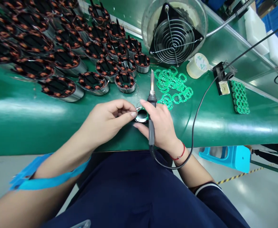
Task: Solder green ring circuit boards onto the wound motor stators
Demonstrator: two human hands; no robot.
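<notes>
My left hand (107,118) is drawn into a pinch, thumb and forefinger nearly together at the left rim of a small stator (141,120) with a green edge, low on the green bench (124,142) right in front of me. They seem to hold that rim; I cannot tell whether a fine wire is caught between them too. My right hand (164,123) is partly curled and carries the soldering iron (151,128), its tip pointing away from me, clear of the stator. The thumb and forefinger of that hand spread around the stator's right side, and I cannot tell if they touch it.

I judge this to be a positioning step, settling the piece or a lead by finger, since the tip is on no joint. Any soldering from here would call for turning the iron about and bringing its tip down to the rim, away from my fingertips, with the left pinch steady.

Loose ring-shaped circuit boards (171,83) lie just beyond, and more wound stators (124,83) stand to the left.
</notes>
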